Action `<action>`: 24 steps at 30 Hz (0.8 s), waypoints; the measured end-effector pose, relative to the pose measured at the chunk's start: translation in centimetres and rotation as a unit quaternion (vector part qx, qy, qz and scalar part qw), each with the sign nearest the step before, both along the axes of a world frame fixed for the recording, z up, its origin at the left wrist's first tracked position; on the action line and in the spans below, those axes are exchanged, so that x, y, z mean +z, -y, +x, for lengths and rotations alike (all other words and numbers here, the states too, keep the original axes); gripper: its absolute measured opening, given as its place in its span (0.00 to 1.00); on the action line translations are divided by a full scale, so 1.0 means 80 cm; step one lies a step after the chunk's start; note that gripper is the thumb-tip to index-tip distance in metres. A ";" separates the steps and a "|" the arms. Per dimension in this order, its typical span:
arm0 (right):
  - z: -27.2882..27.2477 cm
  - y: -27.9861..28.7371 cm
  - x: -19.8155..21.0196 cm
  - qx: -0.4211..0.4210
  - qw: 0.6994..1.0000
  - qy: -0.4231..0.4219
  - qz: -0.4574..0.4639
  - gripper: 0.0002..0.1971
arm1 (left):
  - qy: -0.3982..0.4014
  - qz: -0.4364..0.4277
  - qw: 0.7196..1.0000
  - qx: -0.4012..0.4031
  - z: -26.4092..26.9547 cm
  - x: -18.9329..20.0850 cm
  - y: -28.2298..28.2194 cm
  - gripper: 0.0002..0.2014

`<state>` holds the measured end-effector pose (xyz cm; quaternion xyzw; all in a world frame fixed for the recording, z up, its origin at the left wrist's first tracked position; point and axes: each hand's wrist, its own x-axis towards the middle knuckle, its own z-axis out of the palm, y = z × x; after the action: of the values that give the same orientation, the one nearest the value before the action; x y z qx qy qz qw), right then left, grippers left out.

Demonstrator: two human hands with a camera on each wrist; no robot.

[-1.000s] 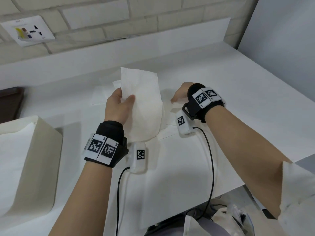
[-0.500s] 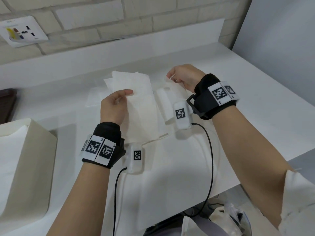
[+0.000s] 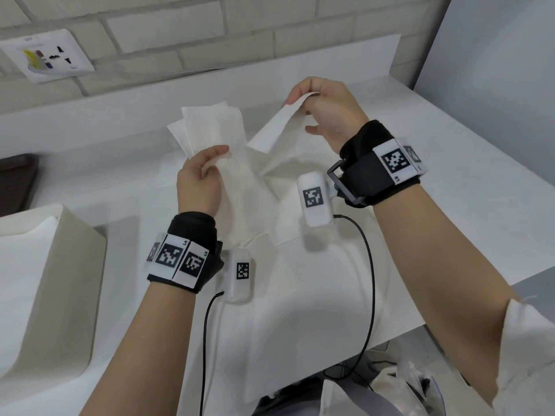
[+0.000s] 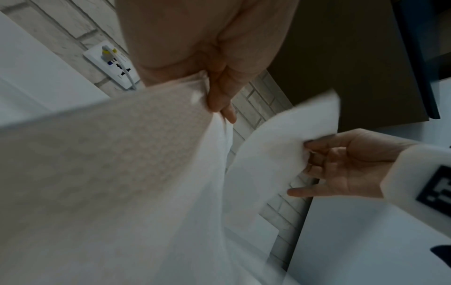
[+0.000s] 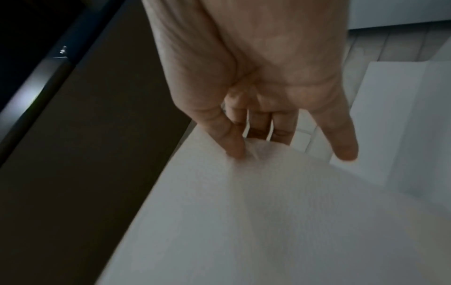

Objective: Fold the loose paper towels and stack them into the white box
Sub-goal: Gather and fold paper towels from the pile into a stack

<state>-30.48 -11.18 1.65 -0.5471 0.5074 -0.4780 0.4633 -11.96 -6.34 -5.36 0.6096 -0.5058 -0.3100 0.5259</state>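
A white paper towel (image 3: pixel 240 163) hangs in the air above the counter, stretched between both hands. My left hand (image 3: pixel 204 172) pinches its left edge, seen from below in the left wrist view (image 4: pixel 219 92). My right hand (image 3: pixel 324 112) is raised higher and pinches the towel's far right corner (image 3: pixel 288 115) between thumb and fingers; the right wrist view shows that pinch (image 5: pixel 241 148). More loose paper towels (image 3: pixel 294 232) lie flat on the counter beneath. The white box (image 3: pixel 60 280) stands at the left edge with folded towels (image 3: pixel 21 259) inside.
The white counter (image 3: pixel 450 163) ends at a brick wall with a socket plate (image 3: pixel 48 55). A dark tray (image 3: pixel 15 181) sits at far left. Black cables (image 3: pixel 369 265) trail from the wrist cameras over the counter's front edge. A grey panel (image 3: pixel 495 55) rises at the right.
My right hand has picked the towel's right corner off the counter and lifted it up and away. The left hand has kept its hold and lowered slightly, so the towel spreads open.
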 end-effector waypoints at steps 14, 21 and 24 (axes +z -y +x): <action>0.043 -0.011 -0.003 -0.037 0.992 -0.045 -0.115 0.08 | -0.216 -0.009 0.975 -0.053 -0.024 0.040 -0.008 0.15; 0.058 -0.021 -0.036 -0.026 0.994 -0.107 -0.011 0.09 | -0.068 -0.057 0.995 -0.052 -0.031 0.039 -0.003 0.15; 0.042 -0.031 -0.040 0.083 0.995 -0.016 0.056 0.25 | -0.090 -0.069 0.992 -0.051 -0.026 0.040 0.000 0.27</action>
<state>-27.10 -8.67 -1.57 -0.5675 0.4938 -0.4001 0.5234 -14.07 -6.37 -2.18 0.5144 -0.5072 -0.3546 0.5937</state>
